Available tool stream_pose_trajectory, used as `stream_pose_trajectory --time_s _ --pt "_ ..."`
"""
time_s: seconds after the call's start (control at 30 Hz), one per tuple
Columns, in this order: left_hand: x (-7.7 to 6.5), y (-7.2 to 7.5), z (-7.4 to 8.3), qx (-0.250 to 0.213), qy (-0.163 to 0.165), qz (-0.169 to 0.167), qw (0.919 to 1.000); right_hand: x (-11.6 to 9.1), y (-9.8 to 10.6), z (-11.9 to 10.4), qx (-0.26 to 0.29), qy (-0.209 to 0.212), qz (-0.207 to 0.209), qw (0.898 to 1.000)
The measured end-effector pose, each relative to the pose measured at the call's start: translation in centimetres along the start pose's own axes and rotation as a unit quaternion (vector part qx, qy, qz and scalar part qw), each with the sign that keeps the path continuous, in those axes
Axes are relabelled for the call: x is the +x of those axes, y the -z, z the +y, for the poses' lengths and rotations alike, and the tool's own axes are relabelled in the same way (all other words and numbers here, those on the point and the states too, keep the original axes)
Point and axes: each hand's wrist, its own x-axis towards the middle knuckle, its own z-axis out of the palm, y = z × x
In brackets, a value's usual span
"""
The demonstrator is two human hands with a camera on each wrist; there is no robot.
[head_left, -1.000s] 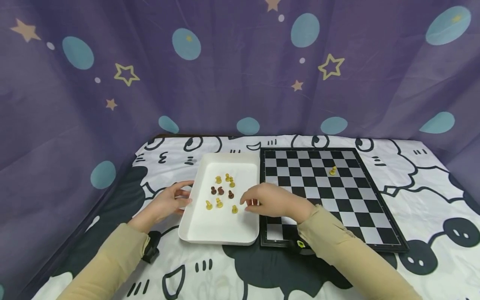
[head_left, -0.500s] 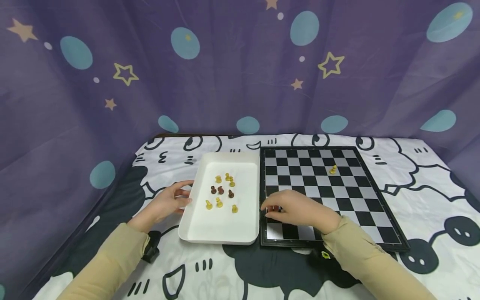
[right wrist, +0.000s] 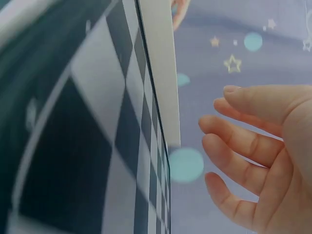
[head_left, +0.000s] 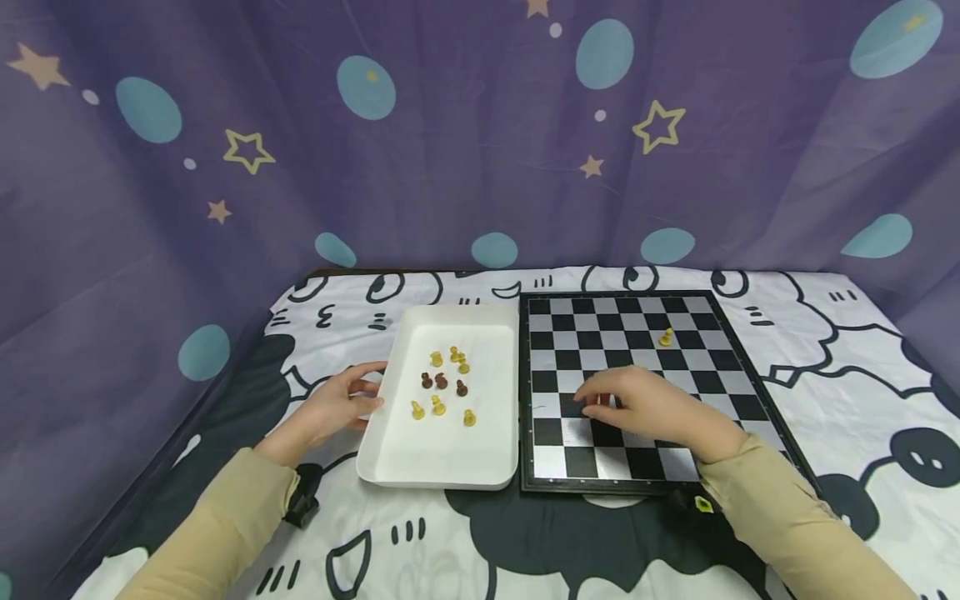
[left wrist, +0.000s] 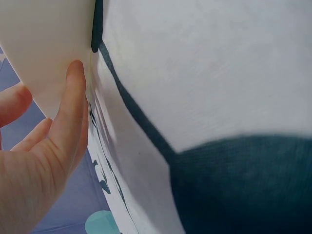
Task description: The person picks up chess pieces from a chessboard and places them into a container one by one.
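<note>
My left hand (head_left: 335,408) rests its fingertips against the left side of a white tray (head_left: 450,458). One finger (left wrist: 74,92) touches the tray's outer wall in the left wrist view. Inside the tray stand several yellow chess pieces (head_left: 469,418) and dark red chess pieces (head_left: 461,388). Over the left part of a chessboard (head_left: 697,408) hovers my right hand (head_left: 637,402), its fingers bent, thumb and index tips close together. No piece shows between them in the right wrist view; a small one could be hidden. A yellow pawn (head_left: 665,337) is on the board's far right part.
Tray and board lie side by side on a white cloth (head_left: 405,550) with black cartoon drawings. Behind the table hangs a purple curtain (head_left: 480,125) with stars and blue ovals. A black strap (head_left: 303,493) circles my left wrist.
My right hand has moved rightward from above the tray's right edge to over the chessboard. My left hand, the tray and its visible pieces have kept their places.
</note>
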Motion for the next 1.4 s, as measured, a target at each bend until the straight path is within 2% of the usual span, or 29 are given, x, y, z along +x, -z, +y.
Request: stream_pose_trajectory --time_s 0.27,0.37,0.57,0.83,1.0,1.4 --pt "0.1 0.1 -0.2 -0.001 -0.001 0.001 1.0000 -1.3 1.9 2.9 -0.001 -0.053 0.060 0.997" --pt "0.1 0.1 -0.2 -0.001 0.000 0.003 1.0000 -1.5 2.5 3.8 -0.007 -0.086 0.079 0.993" --pt "0.1 0.0 -0.3 0.001 0.002 0.006 1.0000 -1.6 3.5 5.6 -0.005 -0.159 0.102 0.982" --pt "0.2 0.1 -0.2 0.004 -0.001 0.006 1.0000 -1.4 4.6 8.3 -0.001 -0.239 0.134 0.962" --pt "0.2 0.1 -0.1 0.004 0.000 0.007 1.0000 -1.2 4.8 9.8 -0.003 -0.259 0.134 0.956" --pt "0.1 0.0 -0.1 0.002 0.005 0.008 1.0000 -1.1 4.6 11.9 -0.014 -0.264 0.105 0.959"
